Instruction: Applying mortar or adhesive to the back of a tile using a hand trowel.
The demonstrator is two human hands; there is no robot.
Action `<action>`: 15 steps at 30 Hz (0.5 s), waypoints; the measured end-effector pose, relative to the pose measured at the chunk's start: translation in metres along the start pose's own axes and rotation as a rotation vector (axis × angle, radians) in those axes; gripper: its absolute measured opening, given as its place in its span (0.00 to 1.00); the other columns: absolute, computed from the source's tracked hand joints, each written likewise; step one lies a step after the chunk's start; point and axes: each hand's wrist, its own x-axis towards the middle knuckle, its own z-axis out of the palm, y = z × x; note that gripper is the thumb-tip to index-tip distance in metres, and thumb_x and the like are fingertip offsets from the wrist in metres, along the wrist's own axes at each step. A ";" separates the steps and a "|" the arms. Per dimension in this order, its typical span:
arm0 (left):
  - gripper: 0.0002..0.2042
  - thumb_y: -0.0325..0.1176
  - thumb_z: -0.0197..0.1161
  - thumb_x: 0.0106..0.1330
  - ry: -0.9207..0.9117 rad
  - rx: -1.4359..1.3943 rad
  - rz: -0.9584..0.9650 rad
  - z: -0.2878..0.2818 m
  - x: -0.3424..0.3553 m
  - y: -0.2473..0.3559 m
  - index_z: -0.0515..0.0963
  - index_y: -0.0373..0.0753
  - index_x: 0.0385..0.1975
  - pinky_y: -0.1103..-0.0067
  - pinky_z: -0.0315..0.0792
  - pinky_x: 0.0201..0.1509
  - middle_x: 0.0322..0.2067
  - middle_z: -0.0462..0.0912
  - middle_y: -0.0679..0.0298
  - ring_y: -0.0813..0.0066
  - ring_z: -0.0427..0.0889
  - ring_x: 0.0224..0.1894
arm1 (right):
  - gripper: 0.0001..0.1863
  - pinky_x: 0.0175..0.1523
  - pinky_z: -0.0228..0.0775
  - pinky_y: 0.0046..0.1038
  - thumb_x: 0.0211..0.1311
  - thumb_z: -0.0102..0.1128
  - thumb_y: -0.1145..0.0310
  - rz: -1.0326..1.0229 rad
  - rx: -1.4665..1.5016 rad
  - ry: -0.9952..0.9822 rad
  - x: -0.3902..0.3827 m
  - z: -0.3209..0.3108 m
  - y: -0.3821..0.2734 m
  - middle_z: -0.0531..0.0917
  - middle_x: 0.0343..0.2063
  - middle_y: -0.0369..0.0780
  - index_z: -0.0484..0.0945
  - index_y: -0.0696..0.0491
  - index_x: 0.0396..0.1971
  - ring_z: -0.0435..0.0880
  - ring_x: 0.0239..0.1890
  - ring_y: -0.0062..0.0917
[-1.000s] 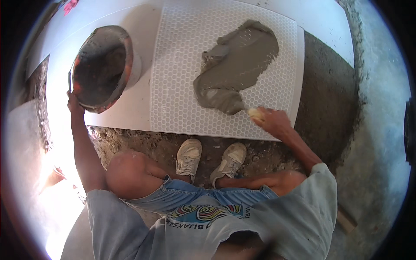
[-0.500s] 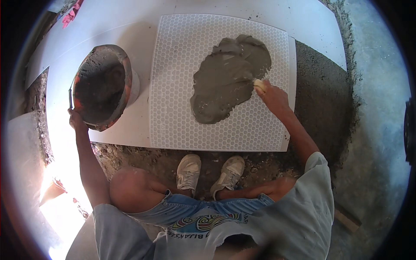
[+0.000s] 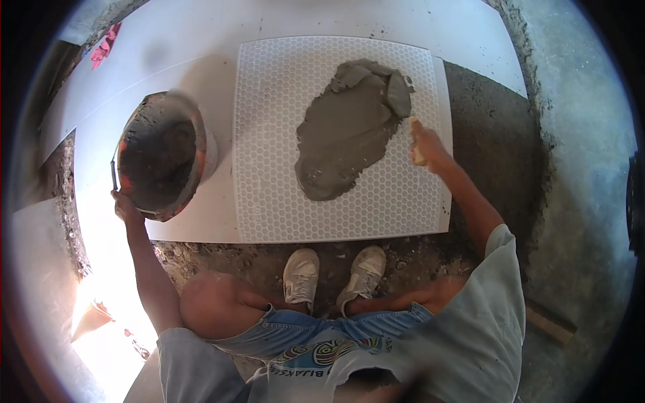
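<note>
1. R hand (image 3: 427,142), gripping trowel handle (image 3: 417,142), moved up tile's right edge since 1 s ago.
2. Mortar (image 3: 349,127) now spread longer across tile (image 3: 282,134); coverage growing.
3. L hand (image 3: 125,205) clasps bucket (image 3: 161,158) rim, unchanged.

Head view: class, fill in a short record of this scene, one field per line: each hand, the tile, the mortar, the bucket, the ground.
Left hand: grips the rim of the bucket
Right hand: holds a trowel handle at the mortar's right edge
Tile: white, honeycomb-patterned back facing up
Mortar: grey patch on the tile's upper right part
Bucket: tilted, smeared inside, left of the tile
Ground: dark mortar bed right of the tile
</note>
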 end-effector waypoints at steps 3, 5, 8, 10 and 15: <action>0.34 0.59 0.36 0.67 0.062 0.000 -0.039 -0.014 -0.003 0.004 0.75 0.30 0.49 0.64 0.73 0.50 0.43 0.80 0.50 0.56 0.79 0.45 | 0.29 0.16 0.67 0.26 0.61 0.49 0.38 -0.021 0.117 -0.160 -0.018 0.079 -0.010 0.70 0.16 0.35 0.67 0.54 0.34 0.73 0.13 0.22; 0.35 0.59 0.37 0.66 -0.027 -0.123 0.043 -0.018 0.007 0.000 0.75 0.30 0.50 0.63 0.72 0.50 0.44 0.79 0.49 0.55 0.79 0.45 | 0.29 0.16 0.67 0.26 0.62 0.48 0.38 -0.021 0.126 -0.165 -0.016 0.123 -0.027 0.70 0.15 0.36 0.66 0.55 0.34 0.73 0.13 0.23; 0.34 0.59 0.38 0.66 0.018 -0.073 -0.028 -0.001 -0.019 0.014 0.75 0.30 0.50 0.63 0.71 0.50 0.44 0.79 0.48 0.55 0.78 0.46 | 0.28 0.18 0.72 0.30 0.65 0.46 0.45 -0.139 0.015 -0.171 0.002 0.153 -0.047 0.75 0.19 0.43 0.69 0.60 0.34 0.77 0.14 0.28; 0.34 0.58 0.38 0.66 0.045 -0.062 -0.025 -0.006 -0.015 0.012 0.75 0.30 0.50 0.63 0.71 0.50 0.44 0.79 0.49 0.55 0.78 0.46 | 0.29 0.21 0.74 0.31 0.65 0.45 0.46 -0.182 -0.209 -0.175 0.003 0.162 -0.066 0.79 0.23 0.49 0.70 0.63 0.37 0.81 0.17 0.31; 0.33 0.55 0.37 0.68 0.016 -0.123 -0.027 -0.007 -0.030 0.017 0.73 0.27 0.50 0.65 0.71 0.52 0.45 0.79 0.49 0.56 0.78 0.47 | 0.29 0.26 0.75 0.35 0.65 0.47 0.47 -0.279 -0.601 -0.340 0.009 0.137 -0.061 0.81 0.29 0.54 0.71 0.65 0.39 0.84 0.23 0.35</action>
